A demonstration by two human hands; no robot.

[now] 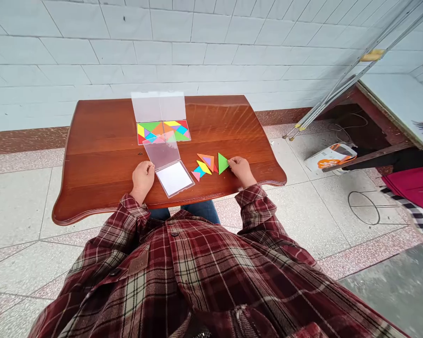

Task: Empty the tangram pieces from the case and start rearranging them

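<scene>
I sit at a brown wooden table (102, 150). An open clear plastic case (174, 177) with a white inside lies near the front edge, its lid (161, 150) tilted up. My left hand (143, 177) rests curled against the case's left edge, fingers closed. Right of the case lies a small heap of coloured tangram pieces (204, 165). My right hand (240, 168) pinches a green triangle (222, 163) at the heap's right end. Farther back a second open case (163, 130) holds several coloured pieces laid flat.
A tiled wall stands behind the table. Metal poles (352, 70) lean at the right over a low bench (391, 98). A white and orange bag (331, 157) lies on the floor. Another person's red clothing (414, 183) shows at the right edge.
</scene>
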